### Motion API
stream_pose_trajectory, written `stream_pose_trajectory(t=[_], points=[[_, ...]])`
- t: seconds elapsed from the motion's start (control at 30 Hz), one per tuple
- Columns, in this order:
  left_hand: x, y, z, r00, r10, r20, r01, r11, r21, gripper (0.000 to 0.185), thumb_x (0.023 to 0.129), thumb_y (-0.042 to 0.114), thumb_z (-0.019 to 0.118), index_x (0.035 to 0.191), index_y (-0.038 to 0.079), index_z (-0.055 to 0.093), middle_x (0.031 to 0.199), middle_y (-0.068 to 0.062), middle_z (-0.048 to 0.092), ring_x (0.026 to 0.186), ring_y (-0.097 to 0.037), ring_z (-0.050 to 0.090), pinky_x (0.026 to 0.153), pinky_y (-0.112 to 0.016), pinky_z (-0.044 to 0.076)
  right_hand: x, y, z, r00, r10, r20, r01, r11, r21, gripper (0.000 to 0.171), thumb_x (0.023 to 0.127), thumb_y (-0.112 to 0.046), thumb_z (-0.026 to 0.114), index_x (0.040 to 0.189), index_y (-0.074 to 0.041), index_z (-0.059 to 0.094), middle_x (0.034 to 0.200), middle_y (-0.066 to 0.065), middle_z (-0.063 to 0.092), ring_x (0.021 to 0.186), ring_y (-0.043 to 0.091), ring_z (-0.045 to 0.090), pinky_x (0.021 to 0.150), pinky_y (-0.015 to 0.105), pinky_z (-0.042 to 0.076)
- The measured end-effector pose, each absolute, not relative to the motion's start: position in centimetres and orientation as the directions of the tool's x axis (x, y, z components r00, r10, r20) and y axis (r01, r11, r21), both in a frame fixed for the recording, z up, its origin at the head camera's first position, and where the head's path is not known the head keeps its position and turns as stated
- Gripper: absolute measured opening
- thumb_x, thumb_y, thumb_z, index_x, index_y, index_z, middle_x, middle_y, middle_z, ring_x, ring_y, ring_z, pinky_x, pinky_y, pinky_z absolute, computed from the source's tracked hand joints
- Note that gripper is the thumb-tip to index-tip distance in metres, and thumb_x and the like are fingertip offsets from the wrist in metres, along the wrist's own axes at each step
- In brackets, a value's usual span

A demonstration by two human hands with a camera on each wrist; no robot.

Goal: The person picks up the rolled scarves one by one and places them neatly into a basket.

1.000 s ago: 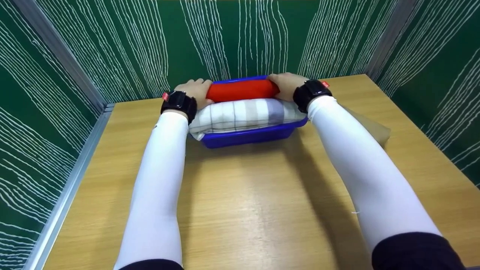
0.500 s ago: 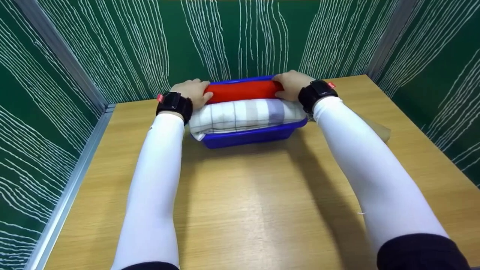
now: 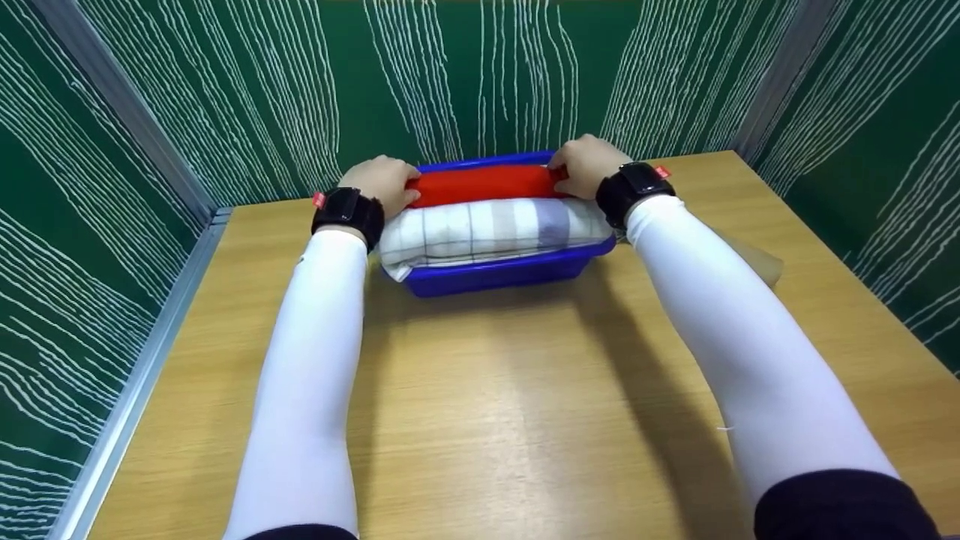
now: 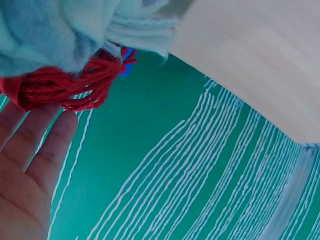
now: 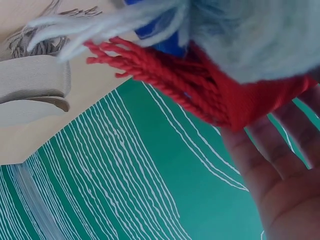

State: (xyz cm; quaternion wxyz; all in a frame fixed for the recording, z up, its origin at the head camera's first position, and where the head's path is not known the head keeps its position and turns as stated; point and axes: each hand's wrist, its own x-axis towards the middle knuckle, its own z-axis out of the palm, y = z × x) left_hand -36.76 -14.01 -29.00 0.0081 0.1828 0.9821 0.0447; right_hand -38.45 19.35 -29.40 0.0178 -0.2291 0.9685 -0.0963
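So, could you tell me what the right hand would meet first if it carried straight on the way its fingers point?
Probably the red scarf: the right hand already touches its end, fingers aimed leftward along it; depth is unclear.
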Motion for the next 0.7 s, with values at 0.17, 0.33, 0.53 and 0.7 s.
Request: stream_pose_trajectory(t=[0.17,0.33,0.53,0.7], points=[[-36.73,-13.97,-29.25,-0.934,0.357,-0.005,0.355,0.931,0.090,0.042,0.112,0.025,0.059,0.148,0.007,0.067,0.144,-0.018,0.070,0.128,-0.037,0.067,0.118,-0.053,0.052,-38.44,19.47,-29.51,-0.885,-0.464,0.017,-0.458,0.865,-0.205,0.040,0.101,-0.008,0.072,0.138,0.007,0.070,0.135,0.031,0.071,0.124,0.045,0.069,0.113,0.055,0.055],[-36.90,-13.88,-29.80,-0.937,0.348,-0.015,0.345,0.934,0.093,0.042,0.112,0.026,0.059,0.149,0.007,0.066,0.144,-0.018,0.070,0.129,-0.037,0.067,0.119,-0.052,0.052,-38.57,19.66,-29.90,-0.877,-0.478,0.041,-0.476,0.855,-0.207,0.041,0.099,-0.007,0.072,0.137,0.007,0.070,0.136,0.031,0.071,0.125,0.047,0.069,0.113,0.056,0.054],[-36.67,-13.92,-29.87,-0.935,0.355,-0.015,0.352,0.932,0.091,0.044,0.112,0.027,0.058,0.151,0.007,0.064,0.147,-0.018,0.069,0.133,-0.037,0.065,0.121,-0.053,0.049,-38.57,19.67,-30.02,-0.885,-0.466,0.018,-0.458,0.862,-0.218,0.043,0.100,-0.008,0.071,0.140,0.007,0.068,0.139,0.032,0.069,0.129,0.048,0.067,0.116,0.057,0.052],[-36.25,-13.96,-29.34,-0.933,0.360,0.003,0.359,0.930,0.079,0.045,0.112,0.027,0.058,0.152,0.006,0.062,0.150,-0.020,0.066,0.138,-0.038,0.062,0.123,-0.053,0.047,-38.45,19.62,-29.58,-0.880,-0.475,0.022,-0.468,0.859,-0.208,0.043,0.100,-0.008,0.072,0.140,0.006,0.068,0.139,0.032,0.069,0.127,0.048,0.068,0.115,0.057,0.053]])
